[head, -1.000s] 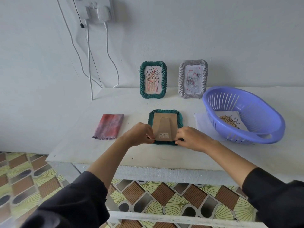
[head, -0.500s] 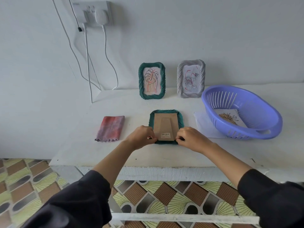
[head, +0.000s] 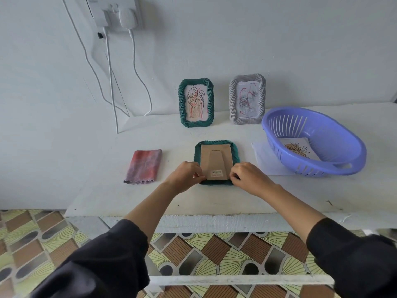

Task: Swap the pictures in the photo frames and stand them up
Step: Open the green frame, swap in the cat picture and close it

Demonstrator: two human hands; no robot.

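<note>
A green photo frame (head: pixel 216 145) lies face down on the white table, its brown cardboard back (head: pixel 216 161) with a folded stand facing up. My left hand (head: pixel 187 175) pinches the back's lower left corner, and my right hand (head: pixel 247 177) pinches its lower right corner. Against the wall stand a second green frame (head: pixel 196 103) with a leaf drawing and a grey frame (head: pixel 247 99) with a red-lined drawing. A loose picture (head: pixel 298 148) lies inside the purple basket.
The purple basket (head: pixel 348 153) sits at the right on a white sheet (head: pixel 263 159). A folded red-grey cloth (head: pixel 143 166) lies to the left. White cables (head: pixel 111 82) hang from a wall socket. The table's front edge (head: pixel 214 220) is close below my wrists.
My hands have stayed at the lower corners of the cardboard back with small finger shifts. The camera has tilted, so the scene sits slightly differently in view.
</note>
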